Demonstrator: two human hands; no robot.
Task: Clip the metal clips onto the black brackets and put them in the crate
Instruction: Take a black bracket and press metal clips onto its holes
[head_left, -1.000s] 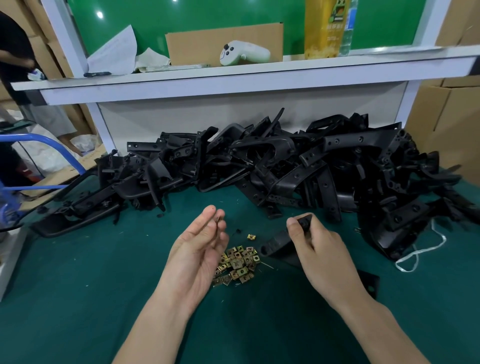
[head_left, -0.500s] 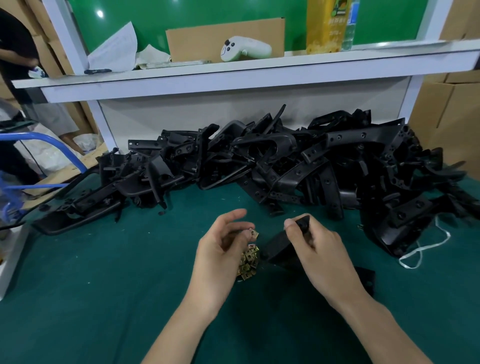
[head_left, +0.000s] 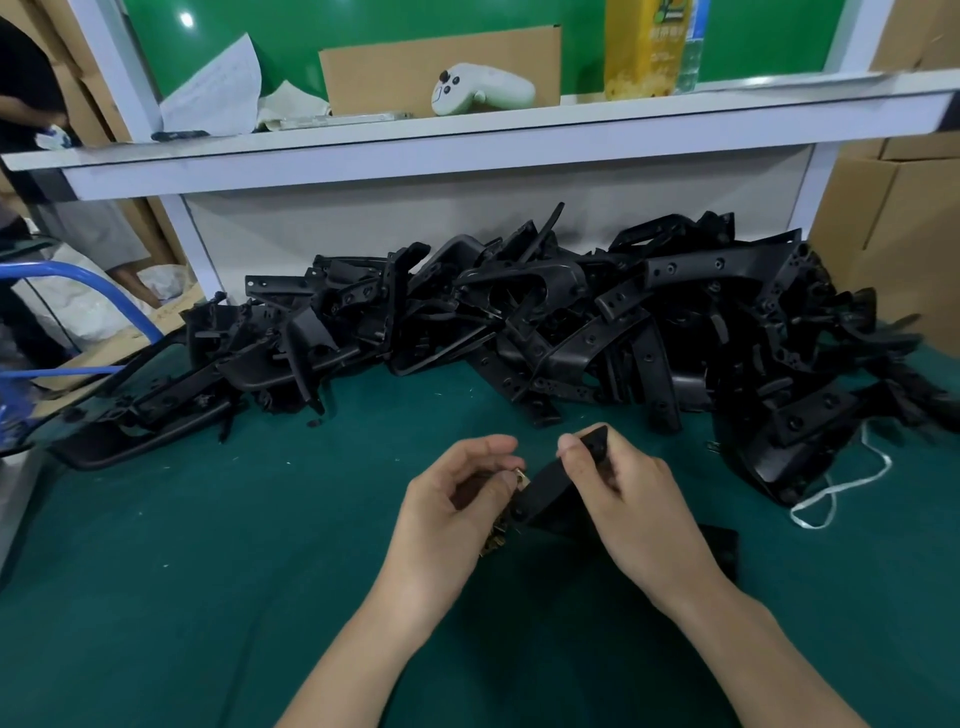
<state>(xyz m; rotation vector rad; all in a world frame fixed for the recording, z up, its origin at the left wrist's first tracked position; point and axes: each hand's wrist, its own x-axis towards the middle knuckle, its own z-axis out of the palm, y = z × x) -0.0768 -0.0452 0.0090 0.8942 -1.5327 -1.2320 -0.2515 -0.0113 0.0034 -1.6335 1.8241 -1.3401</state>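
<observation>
A: Left hand (head_left: 452, 519), grip curled close, pinching one small brass-coloured metal clip (head_left: 519, 475) between thumb and fingertip; clip held right against the left edge of the black bracket (head_left: 550, 493), probably for sliding over that edge.

B: And the right hand (head_left: 628, 499)?

A: Grip wrapped round the bracket's far end, thumb on top; that end raised off the bench (head_left: 208, 571) and the lower end tilted toward the clip; likely for bracing against the push.

B: Spare clips?

A: Loose little heap of clips (head_left: 496, 540) on the green bench, mostly hidden under the left hand; kept near for quick picking, at a guess.

B: Any containers?

A: No crate in view; contents unknown. Brown cardboard boxes (head_left: 893, 234) at far right, insides unseen; yellow bottle (head_left: 644, 47) on the shelf (head_left: 467, 135) at the far side, with a white game controller (head_left: 478, 88) to its left.

B: Unclipped stock?

A: Big tangled pile of black brackets (head_left: 571, 322) along the far side of the bench, against the white back panel; apart from both hands, within reach by the look of it.
</observation>
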